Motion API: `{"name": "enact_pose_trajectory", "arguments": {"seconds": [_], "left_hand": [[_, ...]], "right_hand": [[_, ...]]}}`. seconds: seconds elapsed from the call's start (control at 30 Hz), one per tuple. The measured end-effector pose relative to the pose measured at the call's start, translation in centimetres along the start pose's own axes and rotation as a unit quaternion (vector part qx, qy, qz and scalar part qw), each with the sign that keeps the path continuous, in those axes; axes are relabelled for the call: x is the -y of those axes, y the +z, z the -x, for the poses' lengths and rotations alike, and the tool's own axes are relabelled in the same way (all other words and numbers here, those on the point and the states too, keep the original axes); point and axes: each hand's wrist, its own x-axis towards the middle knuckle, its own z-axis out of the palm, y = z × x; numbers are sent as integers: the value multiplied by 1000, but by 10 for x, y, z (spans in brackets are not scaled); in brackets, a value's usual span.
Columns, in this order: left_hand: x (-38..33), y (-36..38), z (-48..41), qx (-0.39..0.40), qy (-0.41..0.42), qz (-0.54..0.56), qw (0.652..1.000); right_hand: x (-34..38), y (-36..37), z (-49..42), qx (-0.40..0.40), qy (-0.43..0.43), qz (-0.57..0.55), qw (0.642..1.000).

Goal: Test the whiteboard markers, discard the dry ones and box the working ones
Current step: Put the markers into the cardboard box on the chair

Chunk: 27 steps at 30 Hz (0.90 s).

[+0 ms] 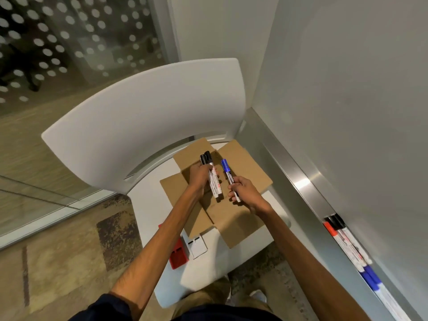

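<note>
An open cardboard box (245, 163) with its flaps spread lies on a white chair seat. Above it, my left hand (199, 176) grips two black-capped markers (212, 174), caps pointing away from me. To their right, my right hand (243, 191) holds a single blue-capped marker (228, 172), also above the box. More markers (347, 242), with black, red and blue caps, lie in the metal tray of the whiteboard (347, 89) at the right.
The white chair (143, 117) stands with its curved back away from me. A small red and white pack (185, 250) rests on the seat's near left part. The whiteboard's metal ledge (298, 177) runs along the right. Patterned carpet and a glass wall are at the left.
</note>
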Motion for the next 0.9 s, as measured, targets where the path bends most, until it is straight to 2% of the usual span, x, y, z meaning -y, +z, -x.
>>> {"name": "enact_pose_trajectory", "arguments": {"seconds": [0.13, 0.33, 0.47, 0.57, 0.67, 0.9], "left_hand": [[3, 31, 25, 43, -26, -15, 999], [19, 80, 64, 111, -61, 12, 992], [37, 121, 97, 134, -36, -28, 990], [55, 152, 130, 151, -45, -37, 987], [76, 177, 162, 170, -1, -82, 982], [126, 221, 224, 302, 29, -132, 944]], "right_hand": [[-2, -13, 27, -62, -12, -29, 998], [-17, -48, 75, -144, -58, -3, 988], [-41, -76, 121, -205, -95, 30, 974], [-64, -94, 154, -261, -121, 7, 958], [-84, -111, 187, -300, -130, -13, 945], [-136, -152, 259, -403, -112, -21, 908]]}}
